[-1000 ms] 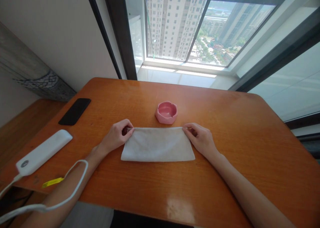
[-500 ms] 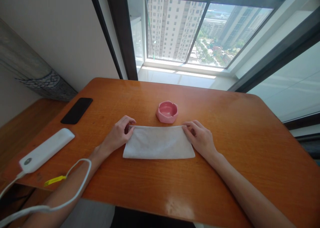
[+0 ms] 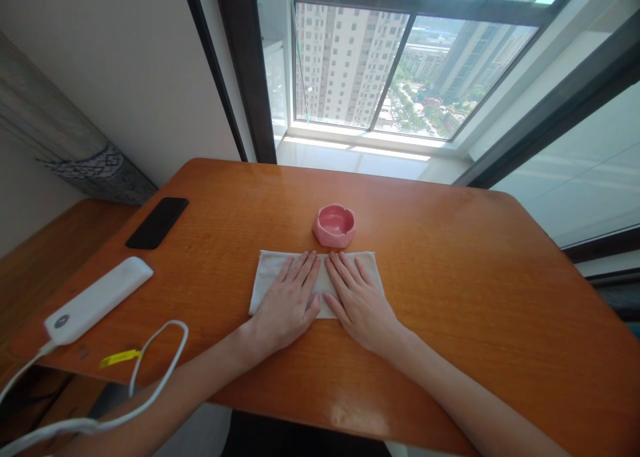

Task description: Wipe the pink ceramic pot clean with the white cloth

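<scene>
A white folded cloth (image 3: 267,273) lies flat on the wooden table, its long side running left to right. My left hand (image 3: 290,297) rests palm down on the cloth's left half, fingers stretched toward its far edge. On the right half lies my right hand (image 3: 357,297), also flat with fingers extended. The two thumbs point toward each other near the cloth's middle, with a small gap between them. Just beyond the far edge of the cloth stands a pink ashtray (image 3: 335,226) with notches in its rim. Much of the cloth is covered by my hands.
A black phone (image 3: 157,223) lies at the table's left side. Nearer stands a white power bank (image 3: 99,301) with a white cable (image 3: 170,370) and a yellow tag (image 3: 120,358) close by. The wooden table (image 3: 465,277) reaches back toward a window (image 3: 350,63).
Both hands have let go of the cloth's far corners and moved inward, now lying flat on top of it. The ashtray stays where it was.
</scene>
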Tool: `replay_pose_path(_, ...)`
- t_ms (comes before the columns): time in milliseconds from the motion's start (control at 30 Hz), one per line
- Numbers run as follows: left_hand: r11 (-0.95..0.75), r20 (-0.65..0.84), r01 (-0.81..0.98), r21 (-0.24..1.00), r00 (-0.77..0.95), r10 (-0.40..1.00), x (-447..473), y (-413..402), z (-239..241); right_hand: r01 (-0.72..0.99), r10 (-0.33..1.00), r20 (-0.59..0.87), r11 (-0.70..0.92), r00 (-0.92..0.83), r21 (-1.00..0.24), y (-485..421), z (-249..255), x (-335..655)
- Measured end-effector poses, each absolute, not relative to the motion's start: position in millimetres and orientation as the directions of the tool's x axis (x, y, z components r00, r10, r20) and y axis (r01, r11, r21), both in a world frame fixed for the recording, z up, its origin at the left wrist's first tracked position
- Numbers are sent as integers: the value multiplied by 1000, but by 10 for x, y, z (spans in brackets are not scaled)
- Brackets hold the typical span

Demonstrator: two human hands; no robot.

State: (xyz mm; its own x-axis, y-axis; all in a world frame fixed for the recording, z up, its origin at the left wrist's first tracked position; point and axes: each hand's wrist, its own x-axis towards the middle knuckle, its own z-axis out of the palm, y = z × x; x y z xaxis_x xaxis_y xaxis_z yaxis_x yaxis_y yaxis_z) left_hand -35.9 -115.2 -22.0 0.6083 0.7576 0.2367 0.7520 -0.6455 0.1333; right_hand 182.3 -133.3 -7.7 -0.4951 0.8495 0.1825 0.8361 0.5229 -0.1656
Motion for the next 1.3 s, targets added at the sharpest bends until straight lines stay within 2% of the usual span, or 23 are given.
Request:
replay_pose_path(400, -534, 253, 839, 104, 497, 830, -1096, -1121, -279, 893, 903, 177, 419, -391, -165, -1417, -162, 2331)
replay_pose_path(600, -524, 258, 844, 115, 484, 836, -1150, -1107, -319, 901, 909, 196, 401, -369, -163, -1427, -182, 2354)
replay_pose_path(767, -517, 270, 820, 244, 455, 849, -1168, -1130, -211, 896, 904, 195, 413, -381, -163, -1430, -164, 2358)
replay_pose_path(867, -528, 350, 779, 339, 416, 839, -1286, -1257, -28, 889, 891, 259, 423, -374, -174, -1518, -108, 2393)
replay_pose_path(933, -644, 409, 701, 305, 514, 754, -1390, -1380, 75, 880, 873, 330, 435, -360, -190, -1632, -62, 2398)
replay_pose_path(1000, -725, 433, 657, 208, 603, 670, -1480, -1493, 127, 859, 845, 395, 465, -360, -214, -1781, -18, 2357)
replay_pose_path(1167, -743, 469, 669, 26, 648, 600, -1522, -1598, 128, 745, 791, 424, 586, -441, -318, -2164, 112, 1963)
replay_pose_path(1300, -771, 483, 637, -9, 678, 554, -1351, -1692, 165, 665, 754, 439, 647, -488, -373, -2364, 194, 1551)
